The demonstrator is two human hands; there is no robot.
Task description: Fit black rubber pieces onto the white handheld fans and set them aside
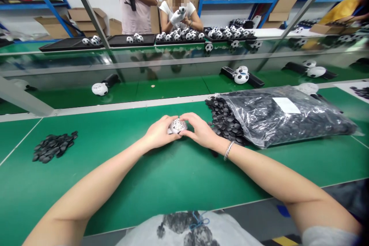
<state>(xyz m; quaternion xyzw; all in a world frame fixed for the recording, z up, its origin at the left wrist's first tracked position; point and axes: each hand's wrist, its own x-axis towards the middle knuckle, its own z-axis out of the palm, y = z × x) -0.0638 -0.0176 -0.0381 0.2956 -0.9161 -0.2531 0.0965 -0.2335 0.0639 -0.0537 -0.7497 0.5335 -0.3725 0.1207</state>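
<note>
My left hand (pixel 160 132) and my right hand (pixel 198 130) meet over the green tabletop (pixel 178 184). Between their fingertips is a small rounded white part (pixel 178 125), with a web-like pattern of white lines on its top and a dark patch low on its side. It resembles half of a football-patterned ball; its underside is hidden. Both thumbs press its near edge, while the fingers curl around the far side. Just right of my right hand, a heap of small black curved pieces (pixel 226 119) spills from a clear plastic bag (pixel 294 117).
A smaller pile of black pieces (pixel 54 147) lies at left. Beyond the table edge, a green conveyor belt (pixel 173 84) carries football-patterned parts (pixel 241 77) with black handles. Black trays (pixel 132 40) of football-patterned balls stand across it. A gloved co-worker (pixel 180 13) holds one there.
</note>
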